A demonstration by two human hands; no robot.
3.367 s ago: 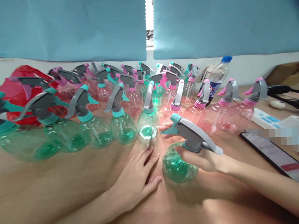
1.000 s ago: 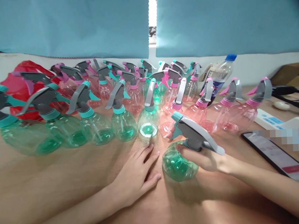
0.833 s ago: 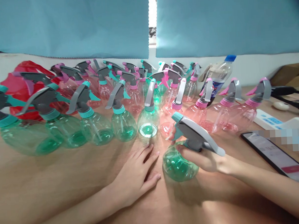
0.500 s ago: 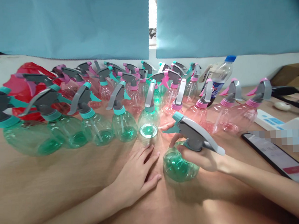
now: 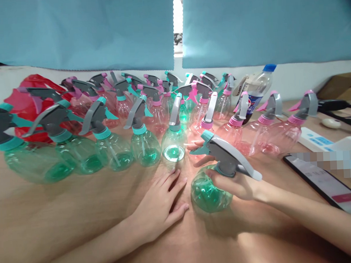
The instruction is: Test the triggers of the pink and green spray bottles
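Note:
A green spray bottle (image 5: 211,192) with a grey and turquoise trigger head stands upright on the table, its nozzle pointing to the left. My right hand (image 5: 234,185) is around its neck, just under the head. The thumb lies along the near side, while the fingers reach behind, partly hidden and rather straight. To the left of this bottle, my left hand (image 5: 158,206) rests flat on the wood with its fingers apart, holding nothing. Beyond its fingertips stands another green spray bottle (image 5: 174,147), the right end of a row of green ones.
Pink spray bottles (image 5: 232,135) continue the front row to the right; several more stand behind. A cola bottle (image 5: 258,89) leans at the back right. On the right lie a phone (image 5: 320,183) and a white power strip (image 5: 315,139). A red plastic bag (image 5: 35,91) sits back left.
The fingers of my right hand behind the bottle have straightened a little. The bottle and my left hand stay where they were.

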